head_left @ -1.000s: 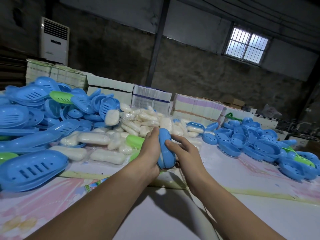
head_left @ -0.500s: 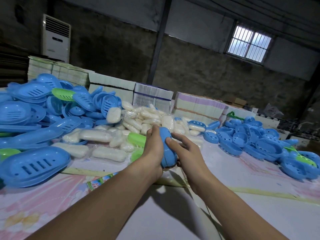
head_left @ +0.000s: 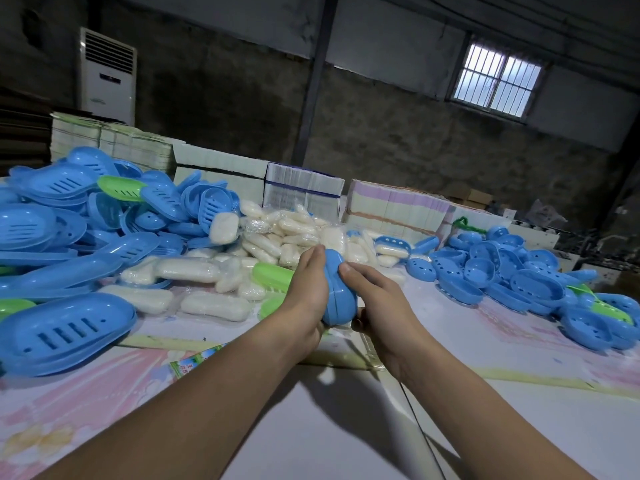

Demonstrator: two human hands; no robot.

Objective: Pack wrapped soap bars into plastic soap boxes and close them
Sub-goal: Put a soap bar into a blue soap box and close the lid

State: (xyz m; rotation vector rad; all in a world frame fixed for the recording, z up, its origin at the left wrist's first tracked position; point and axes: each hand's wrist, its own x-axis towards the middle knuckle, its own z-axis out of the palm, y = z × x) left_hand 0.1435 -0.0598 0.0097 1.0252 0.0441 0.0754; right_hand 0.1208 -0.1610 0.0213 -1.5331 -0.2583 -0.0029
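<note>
Both hands clasp one closed blue oval plastic soap box (head_left: pixel 337 296) above the middle of the pale, print-covered worktop (head_left: pixel 502 427). The box stands on edge, its seam running up the visible face. The left hand (head_left: pixel 306 292) wraps its left side with curled fingers, thumb at the top. The right hand (head_left: pixel 375 306) grips the right side, fingers curled over the top edge and thumb under the bottom. Just behind the box lies a heap of white soap bars in clear wrap (head_left: pixel 277 244). A pile of open blue slotted plastic box halves (head_left: pixel 69 237) fills the left of the worktop, with a few green ones among them, and another blue pile (head_left: pixel 536 282) spreads to the right. Stacks of flat cartons (head_left: pixel 301 188) line the far edge.
</note>
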